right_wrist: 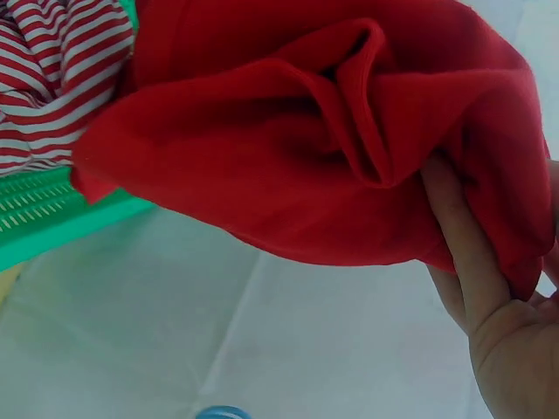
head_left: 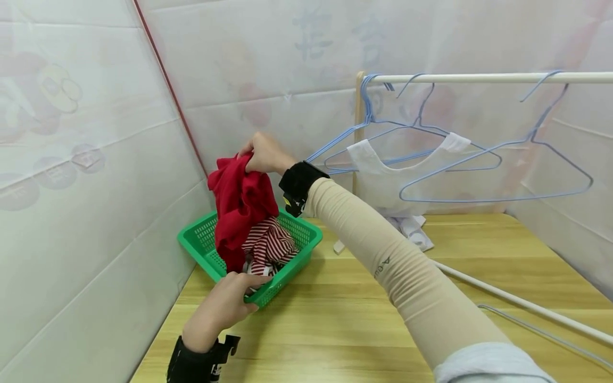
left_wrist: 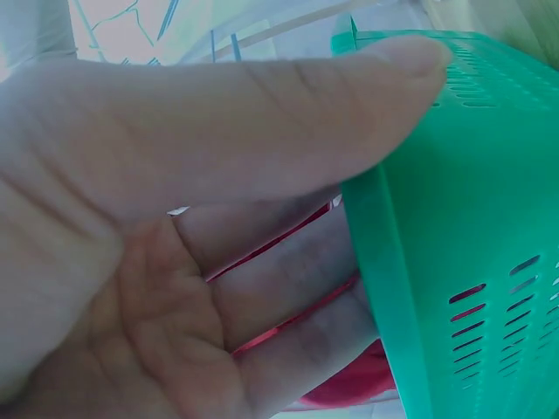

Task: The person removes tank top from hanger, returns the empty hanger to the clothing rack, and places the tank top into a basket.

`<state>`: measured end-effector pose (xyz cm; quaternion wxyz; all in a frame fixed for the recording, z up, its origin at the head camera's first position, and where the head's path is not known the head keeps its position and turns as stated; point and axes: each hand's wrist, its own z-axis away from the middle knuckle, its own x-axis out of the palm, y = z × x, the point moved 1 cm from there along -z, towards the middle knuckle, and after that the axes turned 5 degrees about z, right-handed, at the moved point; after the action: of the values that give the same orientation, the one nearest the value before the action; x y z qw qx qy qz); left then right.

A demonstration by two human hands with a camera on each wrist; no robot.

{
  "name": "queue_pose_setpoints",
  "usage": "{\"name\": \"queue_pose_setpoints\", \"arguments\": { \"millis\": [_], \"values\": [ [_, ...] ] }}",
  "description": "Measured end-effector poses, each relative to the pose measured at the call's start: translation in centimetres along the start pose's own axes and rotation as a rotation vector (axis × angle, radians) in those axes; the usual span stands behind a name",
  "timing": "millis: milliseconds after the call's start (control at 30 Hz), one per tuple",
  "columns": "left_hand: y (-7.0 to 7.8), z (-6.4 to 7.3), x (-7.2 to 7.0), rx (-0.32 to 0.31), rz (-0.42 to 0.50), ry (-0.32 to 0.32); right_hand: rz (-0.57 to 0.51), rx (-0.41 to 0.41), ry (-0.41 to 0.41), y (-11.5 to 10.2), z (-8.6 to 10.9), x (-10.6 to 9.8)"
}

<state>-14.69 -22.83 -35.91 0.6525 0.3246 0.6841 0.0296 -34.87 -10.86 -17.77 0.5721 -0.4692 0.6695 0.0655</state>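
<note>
Above the green plastic basket (head_left: 311, 242), my right hand (head_left: 265, 153) grips a bunched red garment (head_left: 239, 197) by its top. The garment hangs down, its lower end still inside the basket. My left hand (head_left: 230, 300) holds the basket's near rim, with the thumb outside and the fingers inside, as the left wrist view also shows on the basket wall (left_wrist: 454, 227). Beside the red cloth, a red-and-white striped garment (head_left: 270, 244) lies in the basket. In the right wrist view, fingers (right_wrist: 472, 244) press into the folds of the red garment (right_wrist: 262, 157).
To the right, a white rail (head_left: 479, 78) carries several blue hangers (head_left: 498, 199), one with a white sleeveless top (head_left: 388, 183). White cloth (head_left: 414, 231) lies on the wooden table (head_left: 335, 330) below. A white pole (head_left: 527, 303) crosses the table's right side. Fabric walls stand behind and left.
</note>
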Motion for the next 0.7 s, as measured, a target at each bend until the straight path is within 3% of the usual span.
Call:
{"name": "queue_pose_setpoints", "arguments": {
  "millis": [167, 233, 400, 467, 700],
  "values": [
    [-0.1, 0.1, -0.1, 0.021, -0.012, 0.017, 0.007, -0.005, -0.024, 0.6, 0.3, 1.3],
    [-0.1, 0.1, -0.1, 0.015, -0.006, 0.014, 0.006, -0.002, -0.116, 1.0, 0.5, 1.9],
    [-0.2, 0.2, -0.1, 0.013, 0.007, -0.001, -0.099, 0.085, -0.479, 1.6, 1.4, 3.0],
    [-0.2, 0.2, -0.2, 0.023, 0.005, 0.002, -0.112, 0.109, -0.547, 1.8, 1.8, 3.1],
    [-0.1, 0.1, -0.2, 0.029, -0.009, 0.009, -0.035, 0.083, -0.516, 3.1, 3.1, 2.5]
  ]
}}
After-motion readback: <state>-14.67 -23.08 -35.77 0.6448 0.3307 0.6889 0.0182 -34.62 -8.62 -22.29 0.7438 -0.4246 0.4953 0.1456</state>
